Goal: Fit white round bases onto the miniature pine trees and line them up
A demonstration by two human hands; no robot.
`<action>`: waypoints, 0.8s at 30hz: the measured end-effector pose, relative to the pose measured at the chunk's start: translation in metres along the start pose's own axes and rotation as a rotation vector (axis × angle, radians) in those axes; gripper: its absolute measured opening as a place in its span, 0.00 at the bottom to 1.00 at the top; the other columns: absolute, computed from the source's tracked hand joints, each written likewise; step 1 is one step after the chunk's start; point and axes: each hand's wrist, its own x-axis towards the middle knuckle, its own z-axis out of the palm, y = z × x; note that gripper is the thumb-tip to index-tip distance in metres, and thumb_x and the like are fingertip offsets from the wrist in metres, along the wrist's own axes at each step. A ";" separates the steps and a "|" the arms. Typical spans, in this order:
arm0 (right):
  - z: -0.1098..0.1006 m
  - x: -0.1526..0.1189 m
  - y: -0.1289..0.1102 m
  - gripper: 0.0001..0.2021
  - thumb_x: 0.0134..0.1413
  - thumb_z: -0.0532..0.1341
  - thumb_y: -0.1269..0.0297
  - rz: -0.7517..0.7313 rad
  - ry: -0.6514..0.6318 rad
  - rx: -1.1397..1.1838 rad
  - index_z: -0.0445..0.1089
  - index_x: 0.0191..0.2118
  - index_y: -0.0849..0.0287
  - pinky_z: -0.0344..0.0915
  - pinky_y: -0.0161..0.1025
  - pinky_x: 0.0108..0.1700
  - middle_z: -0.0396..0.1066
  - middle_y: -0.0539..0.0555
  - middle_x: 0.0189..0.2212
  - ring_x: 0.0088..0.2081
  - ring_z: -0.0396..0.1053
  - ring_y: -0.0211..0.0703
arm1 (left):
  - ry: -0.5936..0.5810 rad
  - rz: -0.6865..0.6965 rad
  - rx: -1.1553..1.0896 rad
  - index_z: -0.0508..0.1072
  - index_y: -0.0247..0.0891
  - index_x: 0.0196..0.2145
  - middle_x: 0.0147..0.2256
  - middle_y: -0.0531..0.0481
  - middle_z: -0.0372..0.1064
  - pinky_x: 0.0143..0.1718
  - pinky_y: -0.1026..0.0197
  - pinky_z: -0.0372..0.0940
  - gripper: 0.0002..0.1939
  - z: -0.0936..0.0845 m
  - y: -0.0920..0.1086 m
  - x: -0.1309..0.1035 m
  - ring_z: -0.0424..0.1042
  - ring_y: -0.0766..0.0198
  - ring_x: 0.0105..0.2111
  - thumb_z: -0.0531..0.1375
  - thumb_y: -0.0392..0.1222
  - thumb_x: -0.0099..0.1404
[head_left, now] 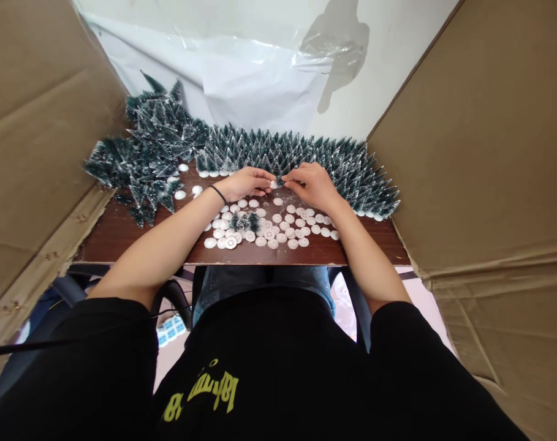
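My left hand (pixel 249 183) pinches a small round white base (pixel 273 184) between thumb and fingertips, over the middle of the table. Close against it, my right hand (pixel 312 185) is closed on a small dark green miniature tree (pixel 280 181), mostly hidden by the fingers. The tree and the base touch or nearly touch; which, I cannot tell. Below the hands, many loose white discs (pixel 285 226) lie spread over the brown table, with a few small trees (pixel 244 221) lying among them.
Behind the hands stand dense rows of snow-tipped miniature trees (pixel 287 150) on white bases. A heap of loose trees (pixel 154 141) lies at the left. Brown cardboard walls (pixel 485 135) flank the table (pixel 324 250), and a white sheet (pixel 260 79) covers the back.
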 end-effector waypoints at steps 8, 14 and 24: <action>0.003 0.001 0.003 0.08 0.64 0.59 0.63 0.067 0.036 0.076 0.76 0.40 0.54 0.61 0.45 0.46 0.74 0.54 0.36 0.39 0.67 0.47 | 0.003 0.011 0.055 0.77 0.35 0.37 0.32 0.50 0.74 0.41 0.62 0.71 0.06 0.003 0.002 -0.003 0.74 0.70 0.32 0.67 0.30 0.60; 0.005 0.002 0.001 0.07 0.63 0.59 0.65 0.107 -0.004 0.099 0.76 0.38 0.55 0.60 0.41 0.43 0.72 0.53 0.33 0.38 0.67 0.46 | -0.038 0.056 0.171 0.75 0.34 0.35 0.29 0.51 0.74 0.40 0.62 0.71 0.05 0.010 0.001 -0.007 0.75 0.68 0.32 0.67 0.32 0.60; 0.009 0.004 -0.003 0.09 0.63 0.58 0.65 0.207 0.062 0.139 0.76 0.38 0.58 0.61 0.40 0.41 0.77 0.53 0.33 0.34 0.70 0.44 | -0.041 0.120 0.162 0.72 0.35 0.37 0.30 0.51 0.72 0.39 0.62 0.71 0.06 0.011 0.000 -0.007 0.74 0.67 0.33 0.62 0.29 0.62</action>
